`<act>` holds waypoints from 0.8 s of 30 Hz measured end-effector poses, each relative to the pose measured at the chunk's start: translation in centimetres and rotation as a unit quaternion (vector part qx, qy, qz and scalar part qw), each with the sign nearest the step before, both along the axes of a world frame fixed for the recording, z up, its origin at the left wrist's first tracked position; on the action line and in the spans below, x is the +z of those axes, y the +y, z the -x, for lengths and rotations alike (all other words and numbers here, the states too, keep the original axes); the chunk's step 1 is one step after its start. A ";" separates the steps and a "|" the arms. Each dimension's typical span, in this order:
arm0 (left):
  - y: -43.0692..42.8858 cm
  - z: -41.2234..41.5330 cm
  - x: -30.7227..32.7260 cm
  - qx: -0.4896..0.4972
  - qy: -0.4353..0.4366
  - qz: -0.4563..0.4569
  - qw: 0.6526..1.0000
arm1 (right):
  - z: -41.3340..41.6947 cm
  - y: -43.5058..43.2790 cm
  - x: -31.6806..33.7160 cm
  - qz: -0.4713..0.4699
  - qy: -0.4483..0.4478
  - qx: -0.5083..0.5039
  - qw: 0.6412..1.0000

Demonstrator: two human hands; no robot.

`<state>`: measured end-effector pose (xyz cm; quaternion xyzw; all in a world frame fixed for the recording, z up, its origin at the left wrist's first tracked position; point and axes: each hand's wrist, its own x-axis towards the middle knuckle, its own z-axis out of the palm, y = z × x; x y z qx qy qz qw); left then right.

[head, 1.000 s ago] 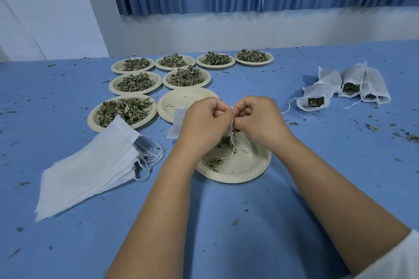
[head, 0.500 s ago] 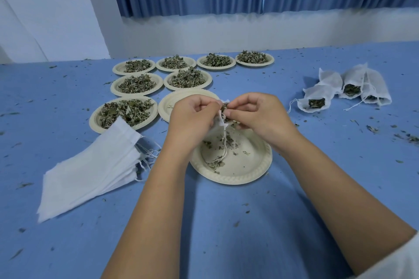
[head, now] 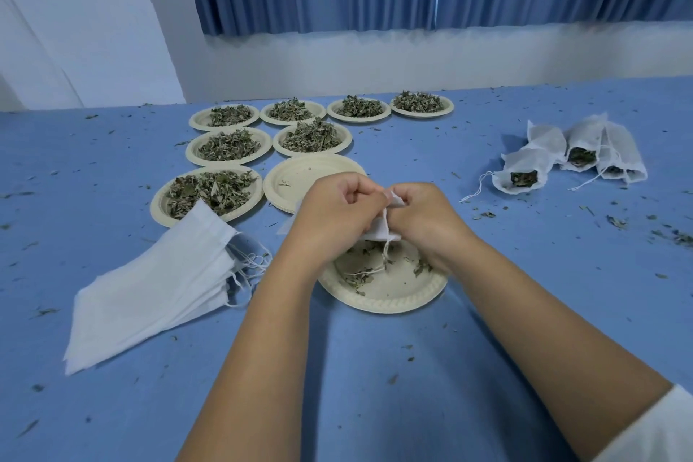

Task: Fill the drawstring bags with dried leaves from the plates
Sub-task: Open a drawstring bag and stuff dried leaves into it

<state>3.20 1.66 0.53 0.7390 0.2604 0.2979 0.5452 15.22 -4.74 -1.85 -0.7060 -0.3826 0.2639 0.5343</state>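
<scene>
Right now both hands meet above the near plate [head: 390, 306], w/ one drawstring bag [head: 380, 231] clamped between them. Left hand [head: 337, 214]: fingers curled, gripping the bag's left side. Right hand [head: 427, 217]: fingers curled too, pinching the top edge. Neither is nearer; both are on it.

Key relation: the bag sits directly between the two grips, long axis approx. vertical, top edge up at the fingertips, body dropping toward the plate. Its string [head: 384, 255] hangs straight down from the bag, loose end lying among the leaf scraps [head: 356, 276] on the plate. Probably a pull on that string closes it, so the pull should go along the top edge, hands moving apart.

Look of the bag: small, thin white fabric, crumpled. Mouth hidden by fingers, so can't tell if it's open or cinched; contents not visible either.

Filled bags [head: 521, 176] lie well apart to the right, so the right hand is the likelier one for drop-off. Stack of empty bags [head: 150, 293] is on the left, just below a full plate [head: 210, 191].
</scene>
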 end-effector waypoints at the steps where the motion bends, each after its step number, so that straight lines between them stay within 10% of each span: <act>1: 0.0 0.0 0.0 -0.004 0.002 -0.003 1.000 | 0.0 0.1 -0.1 0.000 -0.002 -0.007 1.000; 13: 1.0 0.9 0.4 0.075 -0.049 0.039 0.995 | -1.1 -0.4 1.3 -0.052 0.160 0.133 0.977; 24: 0.4 0.8 0.7 0.018 -0.027 0.017 0.999 | 0.2 -0.2 0.3 -0.069 0.085 0.039 0.993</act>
